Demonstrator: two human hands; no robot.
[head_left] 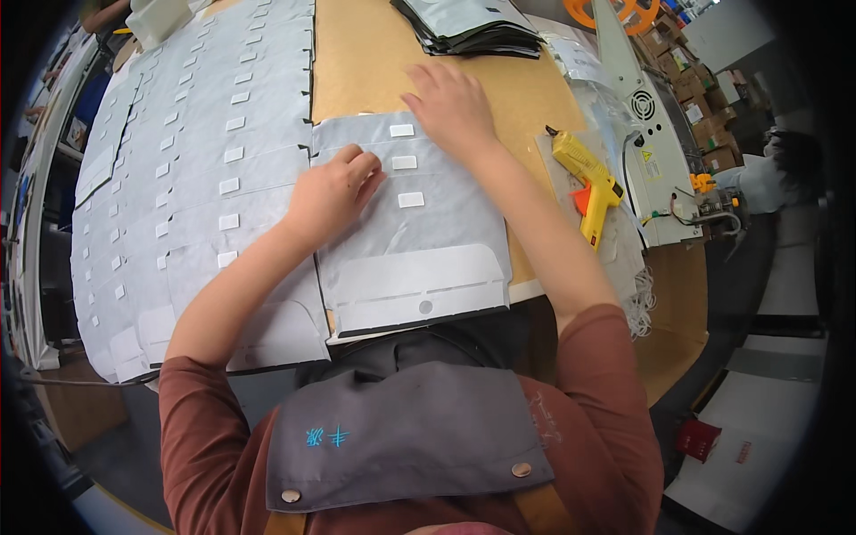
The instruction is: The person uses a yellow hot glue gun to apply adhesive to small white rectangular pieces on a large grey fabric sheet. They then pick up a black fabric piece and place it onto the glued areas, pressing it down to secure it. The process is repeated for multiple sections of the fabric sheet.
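Observation:
A pale grey sheet piece [357, 241] with a white flap and dark lower edge lies before me, bearing a column of small white rectangular pads [411, 200]. Over its left side rests my left hand [334, 192], fingers curled in toward the thumb beside the pads. Whatever its fingertips may hold is hidden. My right hand [453, 109] is at the sheet's far right corner, fingers apart and reaching over the bare tan board [357, 62], with nothing seen in it. Overlapping similar sheets [196, 192] with rows of white pads cover the left side.
A yellow glue gun [584, 174] with an orange trigger lies right of my right forearm. Behind it stands a light-coloured machine [655, 152] with a round vent. A stack of dark-edged grey pieces [473, 27] sits at the far side, and a white container [159, 20] at far left.

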